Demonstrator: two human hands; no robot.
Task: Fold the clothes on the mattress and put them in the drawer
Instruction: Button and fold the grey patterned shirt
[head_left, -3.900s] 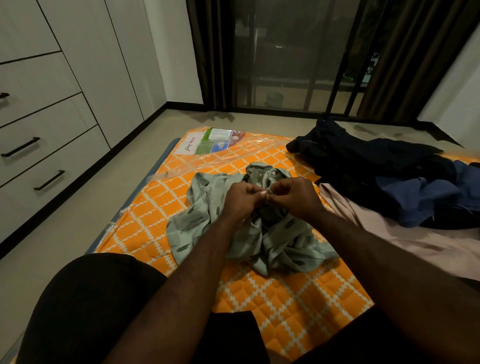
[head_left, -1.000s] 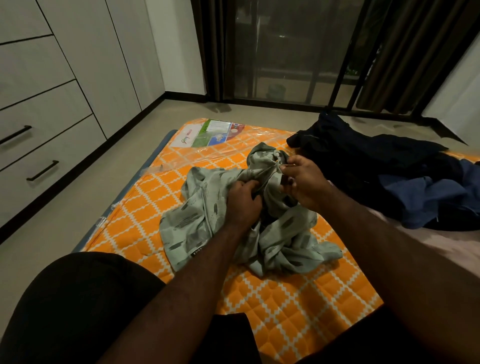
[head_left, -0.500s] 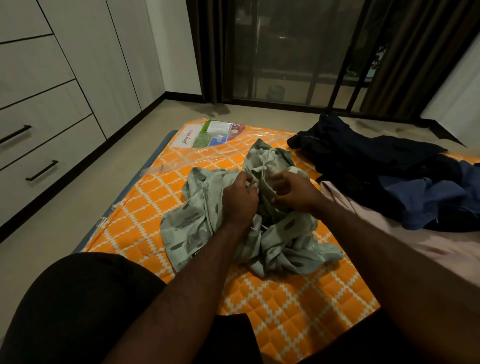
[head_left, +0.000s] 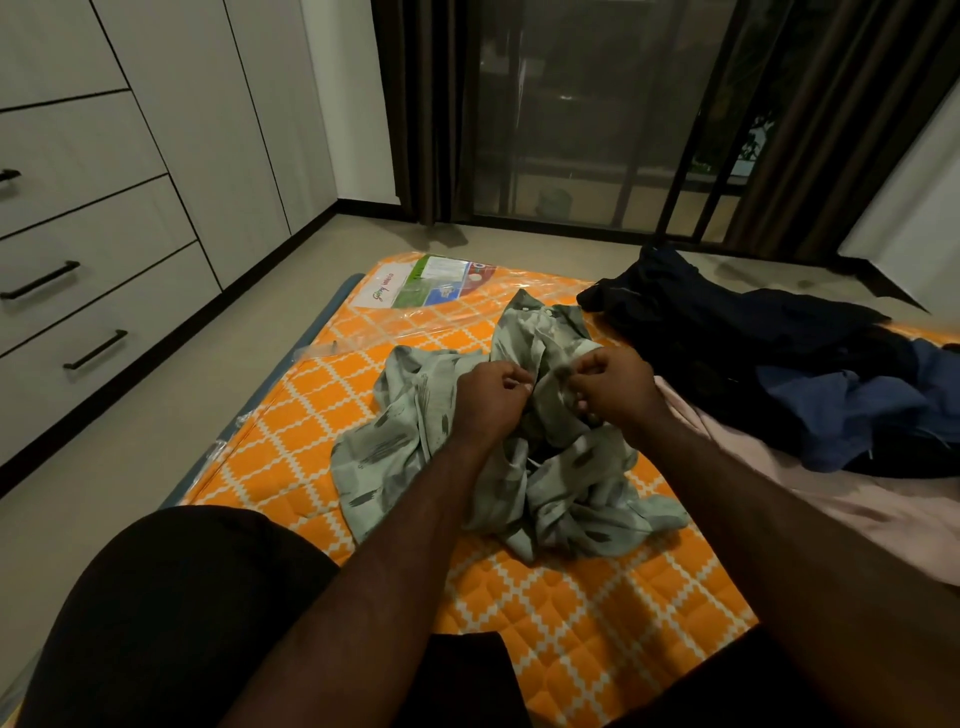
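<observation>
On the orange mattress (head_left: 571, 613) lies one crumpled green shirt (head_left: 395, 441). Two hands pinch its front edges with curled fingers: the left hand (head_left: 488, 395) and the right hand (head_left: 613, 387). One dark heap of clothes (head_left: 727, 338) and one pink cloth (head_left: 831, 499) lie to the right. Three closed drawers (head_left: 104, 291) show black handles.

Left of you: pale drawers (head_left: 119, 291) with black handles (head_left: 95, 349), tall cupboard doors (head_left: 208, 130).
Ahead of you: dark glass door (head_left: 571, 114), brown curtains (head_left: 415, 104).
Under you: beige floor (head_left: 156, 441).
Light: dim.
</observation>
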